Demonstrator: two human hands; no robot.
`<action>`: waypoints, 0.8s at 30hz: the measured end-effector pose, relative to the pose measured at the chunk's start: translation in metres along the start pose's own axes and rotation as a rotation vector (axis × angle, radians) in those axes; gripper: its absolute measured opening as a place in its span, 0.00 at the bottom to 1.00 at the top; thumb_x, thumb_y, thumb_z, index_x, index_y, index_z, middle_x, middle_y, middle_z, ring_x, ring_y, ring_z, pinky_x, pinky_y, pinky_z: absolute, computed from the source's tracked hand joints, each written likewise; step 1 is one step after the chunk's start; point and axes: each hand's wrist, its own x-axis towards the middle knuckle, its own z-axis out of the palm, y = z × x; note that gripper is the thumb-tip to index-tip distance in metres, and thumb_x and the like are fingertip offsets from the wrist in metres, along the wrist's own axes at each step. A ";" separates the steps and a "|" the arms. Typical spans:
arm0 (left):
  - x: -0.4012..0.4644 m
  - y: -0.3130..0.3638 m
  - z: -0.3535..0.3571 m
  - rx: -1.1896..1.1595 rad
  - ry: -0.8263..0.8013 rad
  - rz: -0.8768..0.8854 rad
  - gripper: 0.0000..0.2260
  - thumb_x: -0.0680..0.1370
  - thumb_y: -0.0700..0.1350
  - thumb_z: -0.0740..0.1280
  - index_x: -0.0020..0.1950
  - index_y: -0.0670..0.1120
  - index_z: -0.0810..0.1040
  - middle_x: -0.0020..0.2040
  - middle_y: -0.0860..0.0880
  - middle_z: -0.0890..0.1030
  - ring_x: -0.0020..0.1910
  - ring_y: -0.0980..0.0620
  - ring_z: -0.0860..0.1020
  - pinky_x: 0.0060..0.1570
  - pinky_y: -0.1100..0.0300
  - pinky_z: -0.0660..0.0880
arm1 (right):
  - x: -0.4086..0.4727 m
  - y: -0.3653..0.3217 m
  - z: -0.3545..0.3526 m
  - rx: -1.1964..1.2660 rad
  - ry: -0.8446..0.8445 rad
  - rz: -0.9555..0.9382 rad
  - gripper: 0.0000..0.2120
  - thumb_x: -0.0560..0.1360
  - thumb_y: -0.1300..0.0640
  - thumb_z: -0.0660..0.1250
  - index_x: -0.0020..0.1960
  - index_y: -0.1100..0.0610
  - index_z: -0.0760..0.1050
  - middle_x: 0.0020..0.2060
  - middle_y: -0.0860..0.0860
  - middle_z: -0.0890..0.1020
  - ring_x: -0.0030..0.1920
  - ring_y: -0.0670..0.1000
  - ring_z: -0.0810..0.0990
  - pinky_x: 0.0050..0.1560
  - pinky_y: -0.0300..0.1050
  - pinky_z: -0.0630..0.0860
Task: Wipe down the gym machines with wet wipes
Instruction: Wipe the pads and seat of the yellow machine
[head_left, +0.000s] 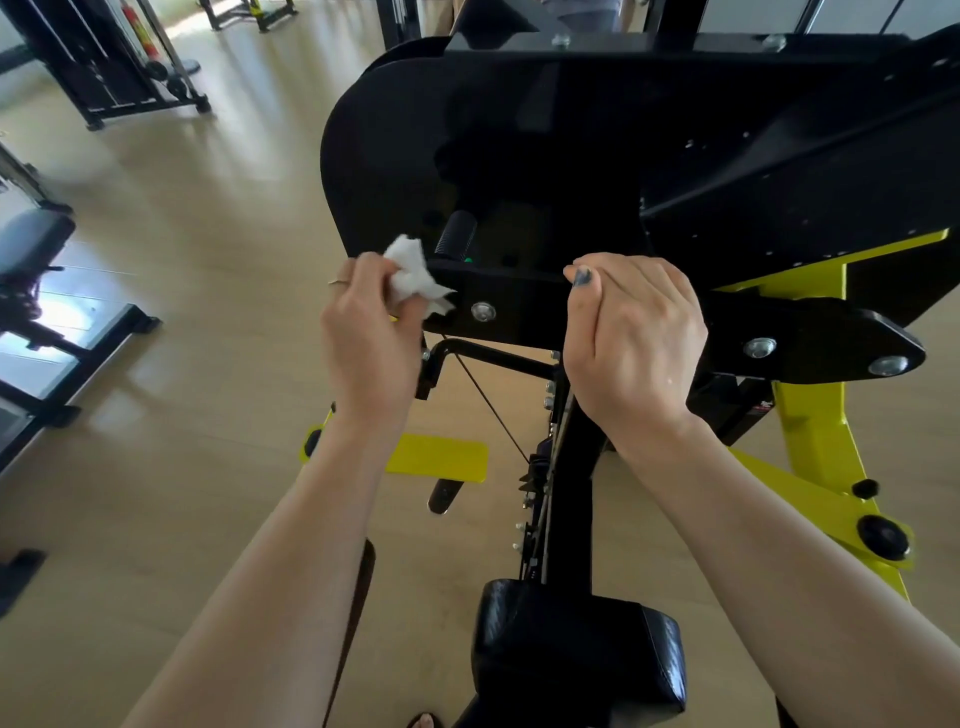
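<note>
head view: left hand (371, 332) pinches crumpled wet wipe (413, 278) against end of black machine arm (519, 306); right hand (631, 338) curls over same arm, steadying it. wiping step ongoing; next prob. needs sliding wipe along arm twd bolts.

Wood-look floor (218, 197); red fire extinguisher (139, 26) far left; brown strap (358, 613) hanging btw. forearms.

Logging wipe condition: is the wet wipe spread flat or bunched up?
Bunched: the wet wipe is a crumpled wad pinched by the left hand against the black bar.
</note>
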 end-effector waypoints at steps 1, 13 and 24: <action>0.002 -0.008 -0.003 -0.007 0.019 -0.067 0.08 0.75 0.43 0.72 0.45 0.43 0.75 0.41 0.49 0.74 0.40 0.50 0.69 0.35 0.66 0.61 | 0.000 0.000 0.000 0.002 0.002 0.002 0.17 0.84 0.60 0.57 0.47 0.59 0.83 0.44 0.52 0.85 0.47 0.54 0.83 0.57 0.48 0.74; 0.010 0.059 0.013 0.236 -0.284 0.552 0.09 0.73 0.42 0.71 0.50 0.42 0.75 0.48 0.46 0.75 0.45 0.46 0.73 0.41 0.54 0.70 | 0.001 0.001 -0.001 0.003 -0.002 -0.006 0.17 0.84 0.60 0.57 0.48 0.61 0.83 0.46 0.52 0.86 0.48 0.54 0.83 0.58 0.49 0.75; 0.033 0.010 -0.018 0.279 -0.266 0.475 0.11 0.76 0.44 0.64 0.54 0.46 0.82 0.52 0.49 0.81 0.56 0.46 0.74 0.54 0.54 0.70 | 0.002 -0.002 -0.002 0.040 0.003 0.013 0.16 0.83 0.61 0.58 0.47 0.61 0.84 0.45 0.52 0.86 0.47 0.54 0.83 0.59 0.49 0.74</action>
